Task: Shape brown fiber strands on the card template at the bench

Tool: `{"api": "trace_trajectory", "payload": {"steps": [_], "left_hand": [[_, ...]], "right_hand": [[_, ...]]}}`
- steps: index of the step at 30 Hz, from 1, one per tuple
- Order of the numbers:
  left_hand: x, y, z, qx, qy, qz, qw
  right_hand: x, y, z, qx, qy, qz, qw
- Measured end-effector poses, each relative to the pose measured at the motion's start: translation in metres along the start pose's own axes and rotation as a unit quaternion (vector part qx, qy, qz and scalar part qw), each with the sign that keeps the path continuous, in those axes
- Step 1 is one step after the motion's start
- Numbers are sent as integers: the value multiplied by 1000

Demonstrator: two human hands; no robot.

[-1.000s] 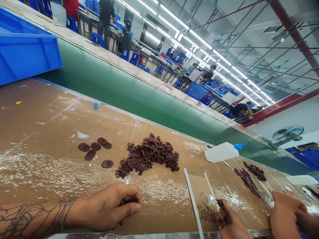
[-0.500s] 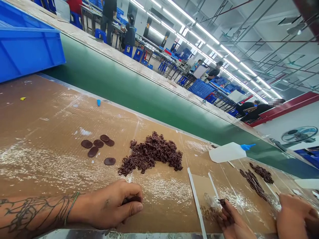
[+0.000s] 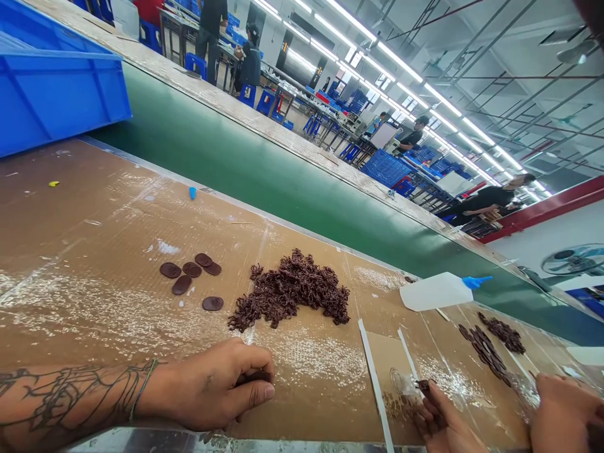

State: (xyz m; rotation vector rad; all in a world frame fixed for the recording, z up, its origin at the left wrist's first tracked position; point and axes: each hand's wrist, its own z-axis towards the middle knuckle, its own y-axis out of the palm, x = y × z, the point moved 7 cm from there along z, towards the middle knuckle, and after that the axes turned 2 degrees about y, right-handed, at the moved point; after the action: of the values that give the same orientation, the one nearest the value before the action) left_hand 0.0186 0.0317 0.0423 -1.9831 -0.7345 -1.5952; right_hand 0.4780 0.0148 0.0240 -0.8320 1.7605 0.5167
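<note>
My left hand [image 3: 226,385] is closed above the cardboard, thumb against the curled fingers. A dark brown piece [image 3: 255,377] shows between them, mostly hidden; it resembles the oval discs. Several brown oval discs [image 3: 192,269] with small holes lie beyond it. A heap of brown curly pieces [image 3: 292,289] lies ahead of the hand. My right hand [image 3: 446,418] pinches a small dark brown curly piece [image 3: 423,384] between thumb and finger. Right beside that piece is a clear round dish [image 3: 400,380], on a cardboard patch [image 3: 383,352] edged by white strips.
A white bottle with a blue nozzle [image 3: 436,291] lies on its side. A co-worker's hands [image 3: 564,412] are at far right, near more brown discs [image 3: 484,352] and curly pieces [image 3: 504,332]. A blue bin [image 3: 66,94] stands at left; a green belt [image 3: 283,167] runs behind.
The view has shifted slightly, so the table things sit a little further right. Both my hands keep nearly the same pose and hold. In the background, a person at right has changed posture.
</note>
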Motion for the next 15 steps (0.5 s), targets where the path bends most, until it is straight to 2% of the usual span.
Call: {"api": "trace_trajectory", "payload": {"steps": [2, 4, 9, 12, 15], "left_hand": [[2, 0, 0, 1, 5, 1, 1000], [4, 0, 0, 4, 4, -1, 1000], [4, 0, 0, 5, 7, -4, 1000], [4, 0, 0, 3, 5, -7, 1000], [6, -3, -1, 10, 10, 25, 1000]], "right_hand": [[6, 0, -1, 16, 62, 40, 997], [9, -1, -2, 26, 88, 56, 994], [9, -2, -4, 28, 87, 52, 994], [-1, 7, -15, 23, 82, 68, 994], [-10, 12, -31, 52, 89, 78, 992]]}}
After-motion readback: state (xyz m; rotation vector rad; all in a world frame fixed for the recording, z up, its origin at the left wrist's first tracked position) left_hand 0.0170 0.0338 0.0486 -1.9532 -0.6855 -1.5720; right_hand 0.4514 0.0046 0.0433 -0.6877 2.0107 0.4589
